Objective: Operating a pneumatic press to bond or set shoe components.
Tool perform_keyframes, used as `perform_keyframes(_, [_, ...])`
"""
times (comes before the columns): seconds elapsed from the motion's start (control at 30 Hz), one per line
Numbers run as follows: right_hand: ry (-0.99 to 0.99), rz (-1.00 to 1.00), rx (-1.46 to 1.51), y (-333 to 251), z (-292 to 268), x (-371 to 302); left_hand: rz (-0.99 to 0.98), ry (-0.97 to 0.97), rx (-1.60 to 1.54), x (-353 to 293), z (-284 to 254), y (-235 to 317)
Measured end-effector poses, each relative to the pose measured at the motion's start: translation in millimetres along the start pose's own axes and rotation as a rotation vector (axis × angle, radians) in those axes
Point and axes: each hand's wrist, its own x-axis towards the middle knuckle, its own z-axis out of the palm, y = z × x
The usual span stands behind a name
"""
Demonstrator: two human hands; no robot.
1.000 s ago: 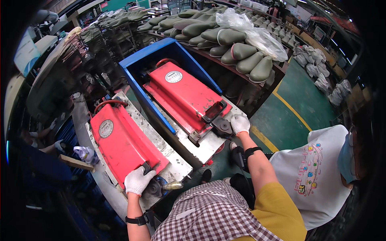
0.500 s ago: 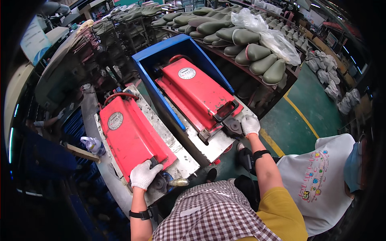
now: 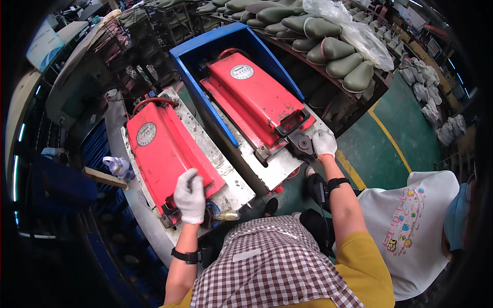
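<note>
Two long red metal machine covers lie side by side on worn pale plates. Over the front end of the left red cover (image 3: 162, 154), my gloved left hand (image 3: 190, 197) is raised, fingers loosely bent and apart, with nothing seen in it. A round dark fitting and a clear-yellowish handle (image 3: 227, 215) stick out beside its wrist. My gloved right hand (image 3: 324, 142) is closed at the right side of a black round fitting (image 3: 301, 143), which sits below the black handle (image 3: 292, 123) of the right red cover (image 3: 254, 97). Whatever its fingers grip is hidden.
A blue metal hood (image 3: 205, 45) surrounds the right cover's back and sides. Behind it, olive-green boot-shaped pieces (image 3: 336, 49) fill a rack under clear plastic (image 3: 359, 41). A person in a white shirt (image 3: 411, 231) stands close at right. A lilac-white bottle (image 3: 118, 167) stands at left.
My left hand has come off the left cover's front handle and risen. My right hand stays beside the black fitting. The view has shifted slightly.
</note>
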Motion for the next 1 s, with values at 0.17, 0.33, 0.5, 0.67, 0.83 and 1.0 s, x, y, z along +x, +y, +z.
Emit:
perform_keyframes(0.17, [-0.106, -0.047, -0.047, 13.3, -5.7, 1.0, 0.319, -0.481, 0.238, 24.5, 89.3, 71.2])
perform_keyframes(0.33, [-0.158, 0.154, 0.016, -4.1, -18.0, -66.2, 0.491, -0.734, 0.260, 46.6, 161.9, 80.8])
perform_keyframes(0.5, [-0.288, 0.079, 0.057, -4.9, -18.0, -146.2, 0.716, -0.709, 0.349, 48.2, 210.7, 75.4])
perform_keyframes(0.67, [-0.027, -0.115, 0.183, 0.9, -38.9, -131.5, 0.805, -0.674, 0.361, 71.3, 216.7, 86.8])
perform_keyframes(0.83, [0.039, -0.542, 0.440, -71.1, -31.4, -76.8, 0.811, -0.431, 0.277, 109.8, 211.1, 122.5])
perform_keyframes(1.0, [0.031, -0.474, 0.257, -115.9, 47.8, 14.2, 0.848, -0.315, 0.309, 164.2, 197.1, 176.7])
